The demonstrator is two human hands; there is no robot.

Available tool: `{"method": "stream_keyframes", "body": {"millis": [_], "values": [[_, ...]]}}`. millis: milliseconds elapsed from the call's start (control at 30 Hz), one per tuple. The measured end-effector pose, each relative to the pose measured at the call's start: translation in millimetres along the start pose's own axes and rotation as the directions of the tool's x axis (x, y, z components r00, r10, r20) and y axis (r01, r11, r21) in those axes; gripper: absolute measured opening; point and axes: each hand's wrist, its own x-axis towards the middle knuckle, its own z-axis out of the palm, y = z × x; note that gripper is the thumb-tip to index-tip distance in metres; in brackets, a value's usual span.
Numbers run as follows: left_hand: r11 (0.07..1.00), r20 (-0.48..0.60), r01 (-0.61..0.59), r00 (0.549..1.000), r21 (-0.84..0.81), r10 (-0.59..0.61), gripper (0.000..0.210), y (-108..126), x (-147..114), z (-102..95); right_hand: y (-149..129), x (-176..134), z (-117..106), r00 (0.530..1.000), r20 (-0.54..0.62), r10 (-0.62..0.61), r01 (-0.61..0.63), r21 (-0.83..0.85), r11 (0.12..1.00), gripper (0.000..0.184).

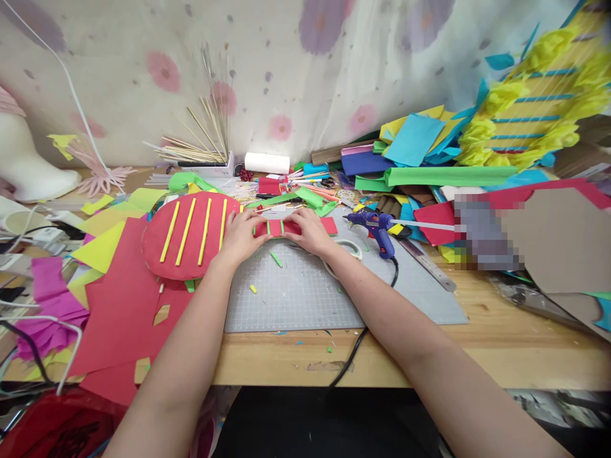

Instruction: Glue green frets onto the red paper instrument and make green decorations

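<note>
Red strip [275,233] lies level under both hands, above the far part of the grey cutting mat [296,299], with two narrow green bars [268,228] across it in the gap between the left and right fingers. The left hand [242,234] grasps its left portion, thumb along the near edge and the other fingers bent over the far side. The right hand [308,231] grips it the same way, thumb at the near edge, and the strip's plain end sticks out to the right beyond the fingers.

Just nearer than the left thumb, a loose green piece [276,259] rests on the mat; a yellow scrap [252,289] lies nearer still. Directly left of the left fingers is a red oval panel [195,235] bearing slanted yellow bars [189,232], partly covered by that hand. A large red sheet [119,305] spreads farther left and nearer.

Right of the right fingers, a roll of tape [354,243] shows partly behind the forearm; past it sits a purple glue gun [377,229], its nozzle pointing toward the hand. Beyond the fingers stands a white roll [267,163] lying on its side.
</note>
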Motion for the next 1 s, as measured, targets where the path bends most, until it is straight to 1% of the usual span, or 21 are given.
{"method": "stream_keyframes", "body": {"millis": [233,367,667,1000], "values": [[1.000,0.008,0.016,1.000,0.002,-0.016,0.033,0.3,0.8,-0.4,-0.4,-0.3,1.6,1.000,-0.006,-0.023,0.023,-0.022,0.999,0.040],[1.000,0.019,0.019,1.000,-0.006,-0.019,0.034,-1.1,1.4,1.0,-2.5,-0.2,0.5,0.999,-0.004,-0.042,0.041,-0.031,0.999,0.039],[0.999,0.041,0.047,0.998,0.002,-0.047,0.032,0.0,3.3,1.4,-6.3,1.6,-2.2,0.999,0.035,0.019,-0.018,-0.046,0.999,0.040],[0.997,0.073,0.076,0.994,0.015,-0.077,0.031,4.2,3.5,-1.4,-6.6,2.0,-2.8,0.999,0.045,0.026,-0.022,-0.081,0.996,0.037]]}}
